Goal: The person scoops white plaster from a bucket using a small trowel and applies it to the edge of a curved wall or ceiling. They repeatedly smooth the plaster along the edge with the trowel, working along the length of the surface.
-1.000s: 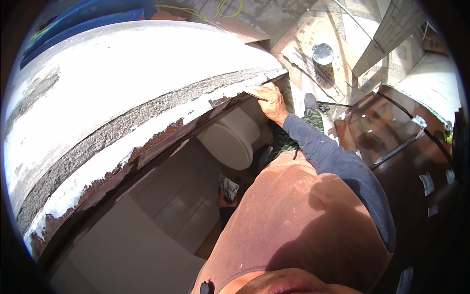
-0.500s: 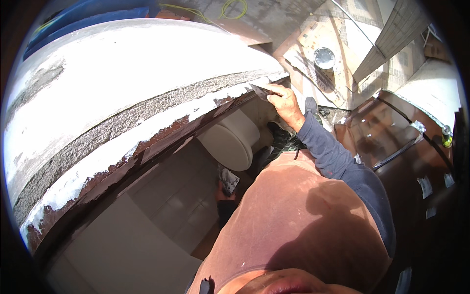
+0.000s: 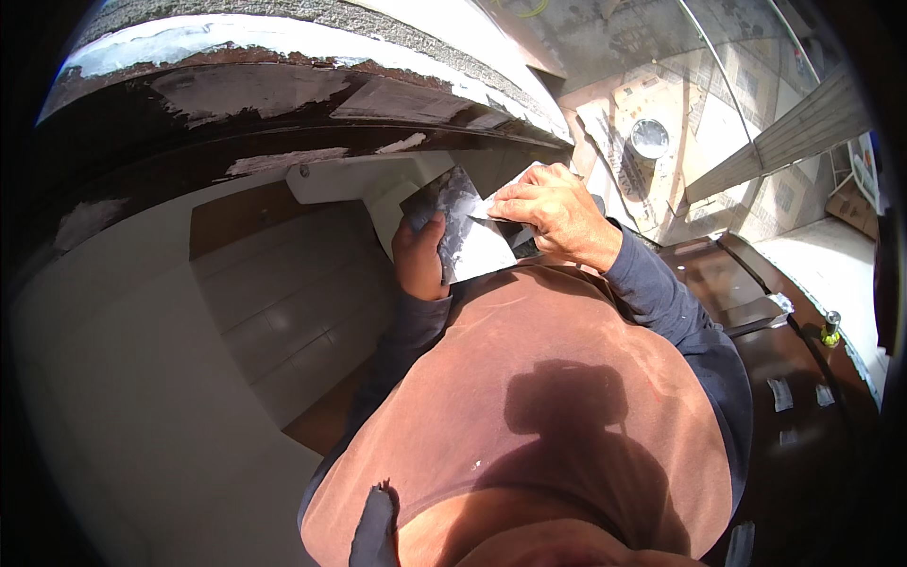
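Observation:
My left hand (image 3: 422,257) grips a flat metal plate (image 3: 484,253) smeared with white-grey putty, thumb on its face. My right hand (image 3: 565,215) pinches a putty knife (image 3: 479,210), its blade over the plate and seemingly touching it; the fingers cover most of its handle. Both tools are in front of my body, just above my apron (image 3: 567,321). Beyond them runs a dark brown wooden frame (image 3: 312,128) with pale filler patches and a ragged band of white filler (image 3: 217,36) along its upper edge.
An open round can (image 3: 649,139) sits on cardboard (image 3: 682,104) at the far right. A long grey plank (image 3: 784,146) slants near it. On the right lies a dark brown panel (image 3: 812,416) with tape pieces and a small yellow-green bottle (image 3: 830,329). Tiled floor (image 3: 312,312) shows at left.
My right hand has drawn the putty knife back from the white filler band toward my body. My left hand has risen with the plate to meet it. The view has shifted too.

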The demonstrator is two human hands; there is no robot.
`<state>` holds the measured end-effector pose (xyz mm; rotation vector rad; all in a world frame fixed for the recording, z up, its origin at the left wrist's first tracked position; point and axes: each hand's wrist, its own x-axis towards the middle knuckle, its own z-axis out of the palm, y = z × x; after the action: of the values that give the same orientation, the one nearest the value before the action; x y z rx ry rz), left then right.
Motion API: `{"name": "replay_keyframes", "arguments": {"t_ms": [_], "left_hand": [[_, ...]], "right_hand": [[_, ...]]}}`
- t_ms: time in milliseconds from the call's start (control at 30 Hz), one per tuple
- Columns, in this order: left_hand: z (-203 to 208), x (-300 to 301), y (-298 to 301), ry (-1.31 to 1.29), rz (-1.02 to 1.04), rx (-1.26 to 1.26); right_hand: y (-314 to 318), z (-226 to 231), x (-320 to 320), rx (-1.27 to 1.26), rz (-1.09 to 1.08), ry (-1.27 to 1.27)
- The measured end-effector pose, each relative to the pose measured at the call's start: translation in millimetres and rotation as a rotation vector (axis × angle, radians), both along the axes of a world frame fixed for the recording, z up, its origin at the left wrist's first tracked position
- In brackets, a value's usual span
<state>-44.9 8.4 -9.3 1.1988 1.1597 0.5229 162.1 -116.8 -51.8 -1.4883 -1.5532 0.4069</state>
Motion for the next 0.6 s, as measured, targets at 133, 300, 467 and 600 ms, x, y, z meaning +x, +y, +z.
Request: {"name": "replay_keyframes", "arguments": {"t_ms": [133,300,467,600], "left_hand": [[0,0,0,-0.166,0.175,0.064],[-6,-22,10,-0.377,0.316,0.007],[-13,-24,2,-0.53,0.308,-0.484],[1,-26,-1,-0.48,0.307,-0.37]], "right_hand": [[-9,19,5,-0.002,0.189,-0.039],[-21,33,-4,0.201,0.027,0.157],[-11,34,-31,0.197,0.078,0.23],[-29,33,-7,0.069,-0.077,-0.124]]}}
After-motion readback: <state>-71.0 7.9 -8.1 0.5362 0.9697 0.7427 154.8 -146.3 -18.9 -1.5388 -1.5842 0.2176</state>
